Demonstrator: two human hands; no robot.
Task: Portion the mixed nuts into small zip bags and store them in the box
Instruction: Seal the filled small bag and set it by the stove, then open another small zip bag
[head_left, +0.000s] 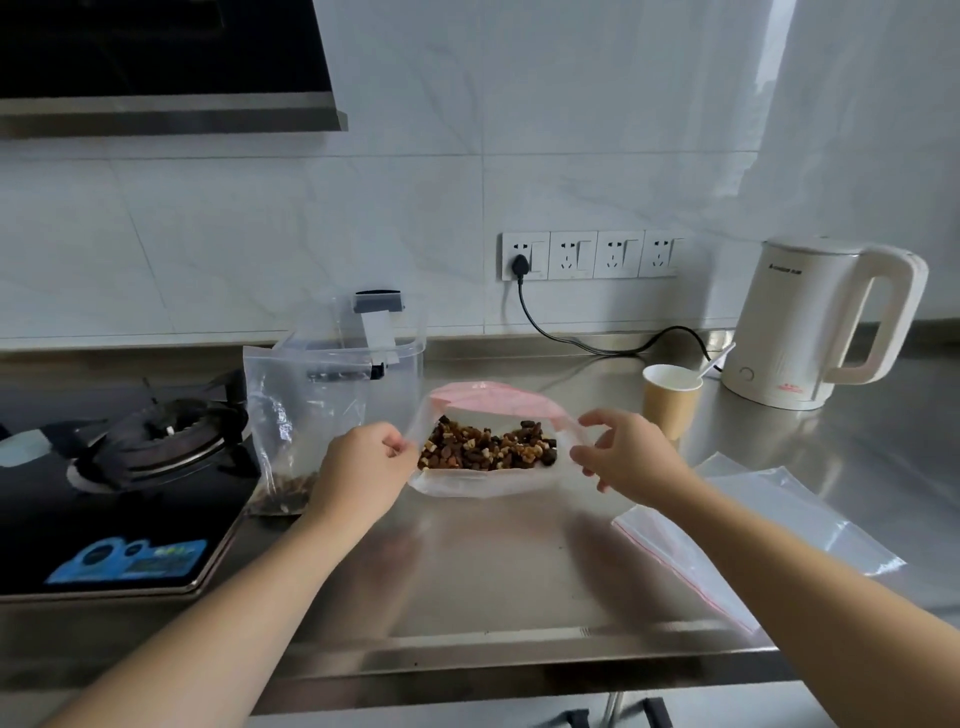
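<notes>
left hand (363, 462) pinches zip bag (488, 480) edge | right hand (631, 454) pinches opposite edge | bag between hands

We see a cream plastic electric kettle (810, 332) at the right rear of the steel countertop (493, 566), its black cord (587, 340) plugged into a white wall socket strip (589, 255). A brown paper cup (670, 397) stands beside it; a black gas hob (124, 467) sits left.

Brown nuts (488, 449), cream kettle (810, 327)
</notes>
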